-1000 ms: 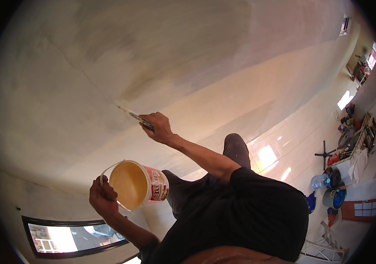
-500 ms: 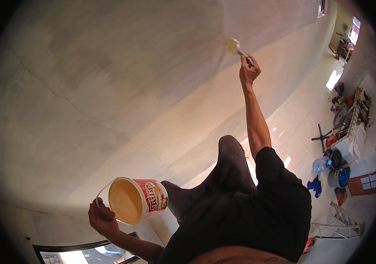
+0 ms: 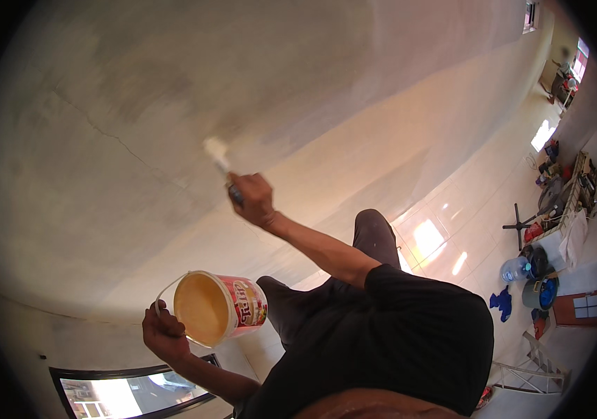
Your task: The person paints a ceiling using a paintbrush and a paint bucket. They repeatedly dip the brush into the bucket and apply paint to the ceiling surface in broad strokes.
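Note:
My right hand (image 3: pixel 252 198) is closed round the handle of a paintbrush (image 3: pixel 216 151). Pale paint coats the brush head, which is blurred by motion and lies over the wall (image 3: pixel 137 91); whether it touches is unclear. Lower left, my left hand (image 3: pixel 165 336) grips the wire handle of a small plastic bucket (image 3: pixel 248 305) with a red and white printed label. Its open mouth shows yellowish cream paint (image 3: pixel 199 307) inside. The bucket hangs close to my left leg. A thin crack and uneven paint patches run across the wall.
A dark-framed window (image 3: pixel 130 391) is at lower left. On the right, the tiled floor (image 3: pixel 445 230) holds a clear water jug (image 3: pixel 515 269), a green bin (image 3: pixel 540 293), a blue cloth (image 3: pixel 501 304) and a metal ladder (image 3: pixel 532 373). Another person (image 3: pixel 560 73) is far off at upper right.
My right hand has swung left and down with the paintbrush, from the upper right wall to nearer the bucket. My left hand still holds the bucket in nearly the same place.

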The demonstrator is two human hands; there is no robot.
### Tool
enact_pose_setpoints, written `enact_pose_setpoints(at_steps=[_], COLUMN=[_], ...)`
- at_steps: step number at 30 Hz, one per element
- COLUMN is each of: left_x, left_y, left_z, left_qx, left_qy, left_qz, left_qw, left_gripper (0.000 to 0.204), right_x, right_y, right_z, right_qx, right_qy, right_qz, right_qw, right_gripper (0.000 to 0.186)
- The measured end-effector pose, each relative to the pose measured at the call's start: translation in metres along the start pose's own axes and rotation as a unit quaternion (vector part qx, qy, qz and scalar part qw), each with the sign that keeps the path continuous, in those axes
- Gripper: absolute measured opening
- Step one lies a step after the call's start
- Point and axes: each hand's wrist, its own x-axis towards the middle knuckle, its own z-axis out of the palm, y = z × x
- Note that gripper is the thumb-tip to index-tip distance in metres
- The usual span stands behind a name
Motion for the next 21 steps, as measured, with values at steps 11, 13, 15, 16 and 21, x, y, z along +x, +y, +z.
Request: enact_pose_setpoints(at_steps=[11,13,15,16,21], left_x=[0.006,0.007,0.006,0.006,0.006], left_y=[-0.003,-0.003,-0.004,-0.004,-0.003], left_z=[0.008,0.001,-0.003,-0.004,-0.024], left_qx=[0.009,0.009,-0.002,-0.012,-0.023], left_qy=[0.065,0.058,0.054,0.047,-0.110], left_qz=[0.012,0.012,0.011,0.007,0.002], left_qw=[0.998,0.998,0.998,0.999,0.994], left_gripper=[0.034,0.034,0.035,0.035,0.035], right_x=[0.036,0.054,0.077,0.086,0.104], right_y=[0.138,0.185,0.216,0.230,0.255], right_z=[-0.087,-0.138,-0.188,-0.208,-0.247], right_qx=[0.051,0.071,0.033,0.043,-0.172], right_qy=[-0.027,0.012,0.095,0.148,0.311], right_qz=[0.072,0.190,0.194,0.201,0.191], right_qw=[0.996,0.979,0.976,0.967,0.915], right_gripper=[0.027,0.023,0.021,0.020,0.019])
